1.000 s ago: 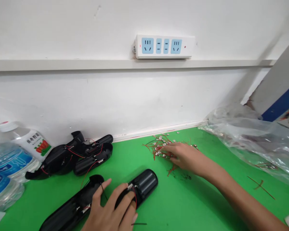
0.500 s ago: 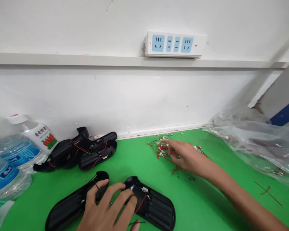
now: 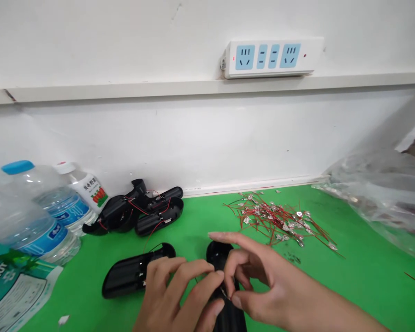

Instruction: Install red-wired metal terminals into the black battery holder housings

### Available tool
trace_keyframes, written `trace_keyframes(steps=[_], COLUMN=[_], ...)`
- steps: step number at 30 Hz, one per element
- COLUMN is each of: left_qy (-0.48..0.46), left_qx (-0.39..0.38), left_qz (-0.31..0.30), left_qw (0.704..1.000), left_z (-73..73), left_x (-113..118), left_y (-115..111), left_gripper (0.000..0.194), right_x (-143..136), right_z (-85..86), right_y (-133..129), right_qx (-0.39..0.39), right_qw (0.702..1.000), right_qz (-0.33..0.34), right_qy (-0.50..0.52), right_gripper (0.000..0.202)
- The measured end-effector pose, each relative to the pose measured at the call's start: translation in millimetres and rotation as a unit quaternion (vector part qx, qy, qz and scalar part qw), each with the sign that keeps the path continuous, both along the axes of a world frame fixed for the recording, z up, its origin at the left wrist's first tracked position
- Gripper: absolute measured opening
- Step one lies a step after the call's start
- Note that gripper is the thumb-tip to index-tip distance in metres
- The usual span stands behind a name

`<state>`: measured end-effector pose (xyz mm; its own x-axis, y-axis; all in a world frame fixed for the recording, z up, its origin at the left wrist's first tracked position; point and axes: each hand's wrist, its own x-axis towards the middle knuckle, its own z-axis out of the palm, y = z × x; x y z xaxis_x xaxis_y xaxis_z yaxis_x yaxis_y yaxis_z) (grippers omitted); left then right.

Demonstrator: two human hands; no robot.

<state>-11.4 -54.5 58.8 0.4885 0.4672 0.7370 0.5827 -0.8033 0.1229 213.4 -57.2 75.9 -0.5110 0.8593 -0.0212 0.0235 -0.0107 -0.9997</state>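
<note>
A black shell (image 3: 231, 319) lies at the lower middle of the frame on the green counter (image 3: 197, 226), partly covered by both hands. The right hand (image 3: 263, 281) has its thumb and forefinger pinched together on a small piece (image 3: 224, 291) over the shell, too small to identify. The left hand (image 3: 181, 297) curls along the shell's left side; whether it grips or merely rests there, I cannot tell. The step in hand looks like fitting or arranging this piece inside the shell; the next move seems to call for a steady shell and fine fingertip control. A second shell (image 3: 122, 277) lies left of the hands, and red wires (image 3: 280, 222) with metal tabs spread right of centre.
</note>
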Motion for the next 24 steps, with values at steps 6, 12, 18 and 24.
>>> trace_keyframes(steps=[6, 12, 18, 24], left_qy=[-0.038, -0.059, 0.025, 0.192], left_qx=[-0.079, -0.121, -0.097, -0.069], left_qz=[-0.037, -0.042, -0.025, -0.015], left_qw=[0.995, 0.99, 0.995, 0.979], left_z=[3.2, -3.8, -4.2, -15.4], left_x=[-1.5, -5.4, -7.7, -6.7], left_y=[2.5, 3.0, 7.7, 14.5], left_gripper=[0.02, 0.014, 0.024, 0.019], right_x=[-5.7, -6.3, -2.2, 0.3], right_z=[9.2, 4.4, -9.8, -30.2], right_y=[-8.6, -11.8, -4.8, 11.1], right_qx=[0.14, 0.218, 0.174, 0.164], right_qw=[0.983, 0.956, 0.961, 0.964], right_qz=[-0.032, -0.028, -0.057, -0.104], right_qy=[-0.114, -0.193, -0.209, -0.183], right_gripper=[0.013, 0.019, 0.027, 0.02])
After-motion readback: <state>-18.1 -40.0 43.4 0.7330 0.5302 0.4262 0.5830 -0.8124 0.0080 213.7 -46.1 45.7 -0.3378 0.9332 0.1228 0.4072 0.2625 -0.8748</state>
